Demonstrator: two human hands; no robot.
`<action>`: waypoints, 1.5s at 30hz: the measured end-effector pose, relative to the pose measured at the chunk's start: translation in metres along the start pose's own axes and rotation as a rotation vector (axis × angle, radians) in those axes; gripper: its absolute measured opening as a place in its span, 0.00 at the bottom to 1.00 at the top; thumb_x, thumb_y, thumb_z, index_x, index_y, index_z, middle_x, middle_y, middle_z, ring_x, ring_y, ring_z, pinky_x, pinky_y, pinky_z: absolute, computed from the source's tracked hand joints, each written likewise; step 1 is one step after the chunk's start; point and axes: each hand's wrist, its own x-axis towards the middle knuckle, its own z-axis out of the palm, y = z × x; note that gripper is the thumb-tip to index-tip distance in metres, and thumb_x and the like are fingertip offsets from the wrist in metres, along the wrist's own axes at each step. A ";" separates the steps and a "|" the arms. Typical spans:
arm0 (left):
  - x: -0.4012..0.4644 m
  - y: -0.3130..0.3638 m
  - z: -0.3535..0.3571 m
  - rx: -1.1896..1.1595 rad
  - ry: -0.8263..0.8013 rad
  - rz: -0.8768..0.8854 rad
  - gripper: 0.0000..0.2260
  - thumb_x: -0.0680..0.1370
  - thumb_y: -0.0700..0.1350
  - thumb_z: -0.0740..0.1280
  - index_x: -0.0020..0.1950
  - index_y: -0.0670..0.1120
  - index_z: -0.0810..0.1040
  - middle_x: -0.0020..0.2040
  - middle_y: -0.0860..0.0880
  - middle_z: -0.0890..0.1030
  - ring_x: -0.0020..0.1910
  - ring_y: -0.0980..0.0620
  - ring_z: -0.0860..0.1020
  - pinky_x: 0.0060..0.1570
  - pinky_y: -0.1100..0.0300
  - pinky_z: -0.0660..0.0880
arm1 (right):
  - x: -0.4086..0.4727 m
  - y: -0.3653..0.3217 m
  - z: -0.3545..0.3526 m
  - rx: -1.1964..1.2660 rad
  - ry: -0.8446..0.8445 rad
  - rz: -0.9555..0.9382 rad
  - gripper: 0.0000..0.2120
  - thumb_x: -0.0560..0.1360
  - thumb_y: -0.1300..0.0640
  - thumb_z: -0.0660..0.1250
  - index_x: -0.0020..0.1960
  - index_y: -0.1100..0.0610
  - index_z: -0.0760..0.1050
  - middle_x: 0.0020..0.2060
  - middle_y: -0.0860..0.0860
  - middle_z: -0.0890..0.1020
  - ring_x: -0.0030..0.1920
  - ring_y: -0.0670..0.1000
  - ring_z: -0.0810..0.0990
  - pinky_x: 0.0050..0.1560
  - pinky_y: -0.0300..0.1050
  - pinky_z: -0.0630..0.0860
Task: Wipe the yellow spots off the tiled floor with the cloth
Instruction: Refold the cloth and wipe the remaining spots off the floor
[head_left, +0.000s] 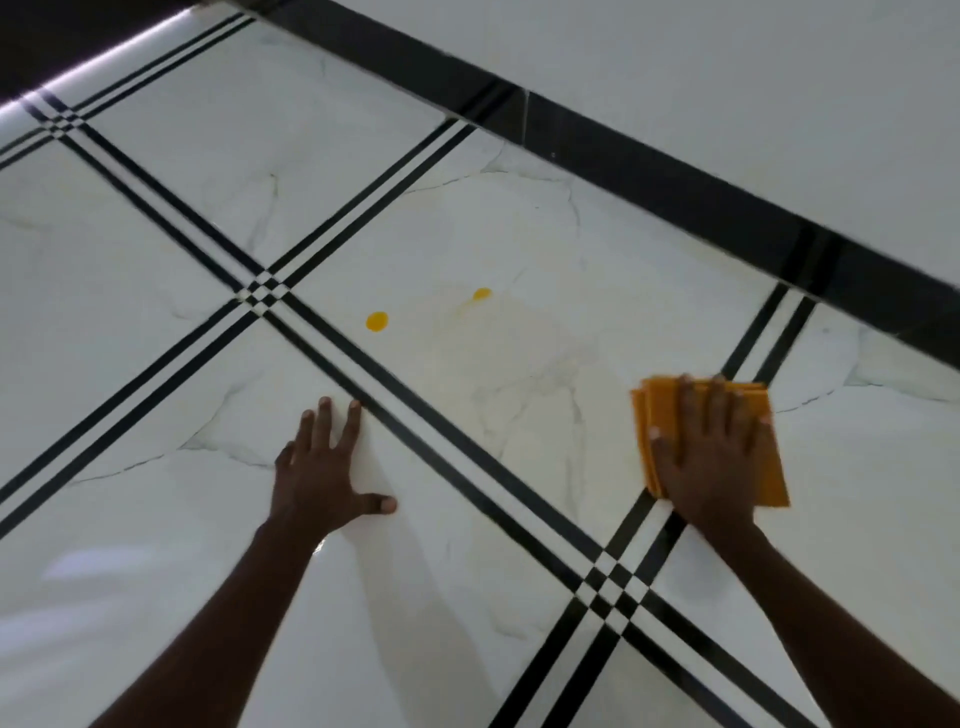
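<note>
Two yellow spots lie on the white marble floor tile (519, 234): a round spot (376, 321) and a smaller spot (482, 294) with a faint yellowish smear trailing down to its right. A folded orange cloth (774, 467) lies flat on the floor at the right, well away from both spots. My right hand (711, 452) presses on the cloth with straight, spread fingers. My left hand (324, 467) rests flat on the bare tile below the round spot, fingers spread.
Black double stripes (431, 415) cross the floor in a grid between the hands. A black skirting band (675, 182) runs diagonally along the base of a pale wall (727, 78) at the upper right. A dark area fills the top left corner.
</note>
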 end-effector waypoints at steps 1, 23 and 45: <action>0.000 0.002 0.001 -0.002 -0.001 0.001 0.62 0.63 0.74 0.72 0.82 0.54 0.35 0.82 0.45 0.37 0.82 0.42 0.42 0.76 0.41 0.57 | 0.013 -0.016 0.003 0.022 0.020 0.075 0.37 0.81 0.36 0.46 0.84 0.53 0.49 0.82 0.64 0.56 0.80 0.69 0.56 0.77 0.74 0.51; -0.014 -0.016 0.027 0.000 -0.024 0.012 0.68 0.51 0.87 0.50 0.81 0.54 0.32 0.81 0.44 0.33 0.81 0.41 0.39 0.75 0.37 0.52 | -0.002 -0.110 0.024 0.084 0.119 0.157 0.37 0.81 0.38 0.52 0.84 0.56 0.52 0.81 0.65 0.56 0.80 0.69 0.55 0.77 0.74 0.49; -0.003 -0.048 -0.004 -0.004 -0.066 -0.093 0.66 0.62 0.72 0.74 0.81 0.51 0.33 0.81 0.43 0.32 0.81 0.41 0.38 0.76 0.39 0.52 | 0.077 -0.278 0.034 0.112 0.032 -0.343 0.37 0.77 0.37 0.52 0.82 0.53 0.60 0.80 0.64 0.63 0.79 0.69 0.62 0.77 0.73 0.51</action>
